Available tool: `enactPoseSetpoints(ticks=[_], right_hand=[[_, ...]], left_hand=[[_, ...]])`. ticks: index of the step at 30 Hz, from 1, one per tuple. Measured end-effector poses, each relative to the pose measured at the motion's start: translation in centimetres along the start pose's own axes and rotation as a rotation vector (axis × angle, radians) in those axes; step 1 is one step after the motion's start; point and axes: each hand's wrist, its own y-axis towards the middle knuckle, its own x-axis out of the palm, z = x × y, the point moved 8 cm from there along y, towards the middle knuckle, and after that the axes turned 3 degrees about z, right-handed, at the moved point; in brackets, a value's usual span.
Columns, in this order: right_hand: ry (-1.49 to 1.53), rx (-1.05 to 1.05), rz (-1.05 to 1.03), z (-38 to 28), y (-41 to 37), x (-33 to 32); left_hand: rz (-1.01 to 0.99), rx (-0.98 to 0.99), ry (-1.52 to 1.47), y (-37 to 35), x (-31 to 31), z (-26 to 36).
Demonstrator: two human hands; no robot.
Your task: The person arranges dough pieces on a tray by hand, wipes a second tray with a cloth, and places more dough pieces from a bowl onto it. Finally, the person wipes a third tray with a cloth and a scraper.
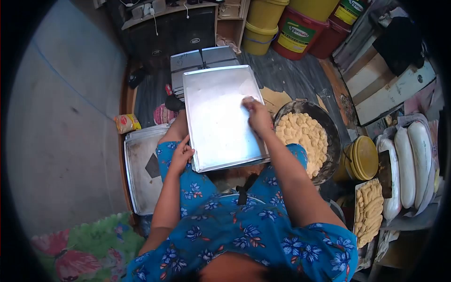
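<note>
A shiny metal baking tray (221,113) lies across my knees, with more tray edges showing under its near side. My left hand (181,154) grips its left edge near the lower corner. Over the tray's right side is my right hand (257,115), with its fingers closed together. Whatever those fingers hold is too small and partly hidden to make out. Just right of my right forearm, a wide dark basin (333,136) holds a heap of pale yellow dough pieces (303,136).
Tied trays (202,61) are stacked beyond my knees. Another tray (141,164) lies at left beside a yellow packet (127,123). At right stand a yellow bucket (365,157), a tray of shaped dough (369,211) and white sacks (406,164). Margarine buckets (298,35) line the back.
</note>
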Motion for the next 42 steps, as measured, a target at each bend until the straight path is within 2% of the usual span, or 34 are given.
enactPoseSetpoints(ticks=[2,3,4,5,7,9,11,14,17,18,21,22,25,26,27,29,30,33,34,36,37,38,39,41,42], right_hand=[[0.498,0.259,0.071,5.9,-0.1,6.0],[0.528,0.168,-0.074,2.5,-1.0,7.9],[0.057,-0.24,-0.139,-0.3,-2.6,9.6],[-0.077,-0.426,-0.204,-2.7,-4.5,11.6],[-0.069,-0.57,-0.342,-5.0,-9.2,15.5],[0.066,-0.53,-0.645,-7.3,-13.3,17.4],[0.398,-0.38,-0.749,-9.8,-16.5,16.1],[0.565,-0.273,-0.752,-10.5,-16.8,15.5],[0.679,-0.054,-0.552,-11.3,-13.7,15.0],[0.695,-0.044,-0.604,-12.1,-13.4,15.4],[0.561,-0.38,-0.576,-16.1,-13.9,15.2],[0.583,-0.391,-0.774,-16.5,-14.7,16.8],[0.558,-0.443,-0.742,-17.1,-16.1,16.1],[0.524,-0.455,-0.764,-16.6,-15.8,15.7],[0.395,-0.461,-0.693,-15.5,-15.0,15.0],[0.138,-0.468,-0.555,-13.0,-13.3,13.4],[0.04,-0.415,-0.528,-11.7,-12.6,12.8],[-0.162,-0.356,-0.454,-9.2,-11.1,11.4],[-0.21,-0.368,-0.432,-8.8,-10.7,11.1],[-0.323,-0.38,-0.394,-7.8,-9.9,11.5],[-0.382,-0.379,-0.364,-6.5,-9.3,11.9],[-0.442,-0.379,-0.333,-4.9,-8.7,12.4],[-0.506,-0.387,-0.3,-3.5,-7.8,12.7],[-0.657,-0.321,-0.403,0.8,-7.4,13.2],[-0.692,-0.31,-0.431,1.1,-7.2,12.5]], left_hand=[[0.01,0.0,0.002,0.3,-0.3,0.0],[0.015,0.003,-0.013,0.4,-0.6,-0.3],[0.02,0.002,-0.031,0.4,-0.8,-0.6],[0.014,-0.025,-0.07,0.4,-1.0,-0.9],[0.001,-0.075,-0.15,0.4,-1.1,-1.2],[0.071,-0.14,-0.249,-0.1,-1.5,-1.0],[0.122,-0.145,-0.315,-1.7,-1.9,0.1],[0.133,-0.077,-0.383,-4.0,-3.1,1.7],[-0.203,0.132,-0.172,-9.4,-0.3,8.3],[-0.1,0.056,-0.174,-10.2,-0.4,8.7],[0.286,0.162,-0.111,-11.3,-2.8,9.6],[0.356,0.189,-0.092,-11.9,-3.9,9.7],[0.435,0.122,-0.082,-13.2,-7.7,10.2],[0.497,0.152,-0.067,-13.7,-9.5,10.7],[0.56,0.183,-0.053,-14.1,-11.7,11.2],[0.788,0.224,0.295,-14.9,-18.9,10.3],[0.894,0.245,0.473,-15.3,-19.7,11.2],[0.962,0.38,1.141,-14.2,-17.5,14.5],[0.838,0.339,0.875,-12.7,-14.7,14.7],[0.606,0.322,0.753,-8.8,-8.2,13.9],[0.508,0.382,0.825,-6.4,-5.8,11.9],[0.388,0.306,0.817,-4.5,-2.3,11.1],[0.256,0.426,1.01,-1.2,3.3,9.5],[0.247,0.422,1.382,-0.1,7.7,8.3],[0.224,0.369,1.406,0.4,7.7,7.1]])
